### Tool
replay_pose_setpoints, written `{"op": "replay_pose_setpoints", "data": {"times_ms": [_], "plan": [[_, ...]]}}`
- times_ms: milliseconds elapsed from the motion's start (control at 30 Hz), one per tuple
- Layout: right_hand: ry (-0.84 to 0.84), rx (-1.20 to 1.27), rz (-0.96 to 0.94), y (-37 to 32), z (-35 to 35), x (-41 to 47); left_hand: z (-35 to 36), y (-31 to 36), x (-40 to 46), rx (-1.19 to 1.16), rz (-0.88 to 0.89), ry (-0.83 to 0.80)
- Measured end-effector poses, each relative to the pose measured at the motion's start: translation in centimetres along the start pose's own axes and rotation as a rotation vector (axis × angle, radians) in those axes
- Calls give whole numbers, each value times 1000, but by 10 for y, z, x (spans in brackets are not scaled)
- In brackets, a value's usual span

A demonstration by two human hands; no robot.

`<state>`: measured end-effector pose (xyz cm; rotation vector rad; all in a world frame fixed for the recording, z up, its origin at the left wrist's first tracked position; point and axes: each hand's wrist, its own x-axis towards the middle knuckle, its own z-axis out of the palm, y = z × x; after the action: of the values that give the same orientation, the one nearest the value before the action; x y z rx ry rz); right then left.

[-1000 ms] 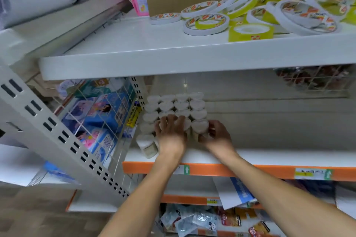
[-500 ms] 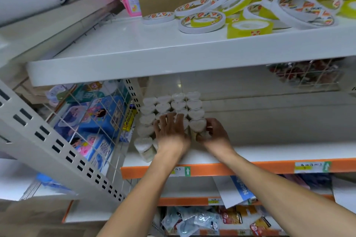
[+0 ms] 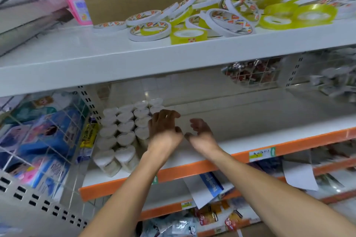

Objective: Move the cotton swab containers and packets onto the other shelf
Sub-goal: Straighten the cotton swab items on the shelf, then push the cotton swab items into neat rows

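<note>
- Directly left of the left hand (image 3: 163, 131) stand the heart-lidded cotton swab containers (image 3: 125, 131), its spread, empty fingers touching that block's right edge.
- Further right, the right hand (image 3: 202, 132) hovers loosely curled, holding nothing.

You've got one view only, from your head, looking forward and slightly down into the shelf unit at arm's reach. The middle shelf (image 3: 240, 146) sits dead centre; the upper shelf (image 3: 134, 57) runs across at 12 o'clock. Your forearms enter from 6 o'clock. The wide lens bends the edges, and the 3 o'clock side is blurred.
</note>
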<state>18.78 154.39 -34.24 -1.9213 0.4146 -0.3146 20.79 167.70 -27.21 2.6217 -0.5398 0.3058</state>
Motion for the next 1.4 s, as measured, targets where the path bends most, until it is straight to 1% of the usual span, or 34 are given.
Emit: {"op": "replay_pose_setpoints", "data": {"times_ms": [167, 267, 333, 600, 767, 967, 1067, 1267, 1400], "plan": [[89, 148, 147, 8, -35, 6, 11, 19, 2, -74, -2, -50], [175, 190, 211, 11, -55, 8, 16, 31, 4, -112, 20, -85], [195, 213, 239, 13, -70, 5, 19, 42, 5, -138, 35, -115], [251, 178, 309, 25, -135, -11, 41, 95, 9, -217, 16, -276], [284, 175, 381, 36, -179, -17, 63, 138, 16, -293, 67, -359], [272, 235, 445, 53, -247, -22, 100, 208, 28, -390, 126, -435], [284, 211, 467, 66, -291, -22, 120, 253, 33, -435, 159, -464], [305, 148, 487, 99, -378, -22, 157, 331, 37, -464, 229, -505], [348, 145, 525, 119, -429, -28, 180, 382, 27, -417, 316, -546]]}}
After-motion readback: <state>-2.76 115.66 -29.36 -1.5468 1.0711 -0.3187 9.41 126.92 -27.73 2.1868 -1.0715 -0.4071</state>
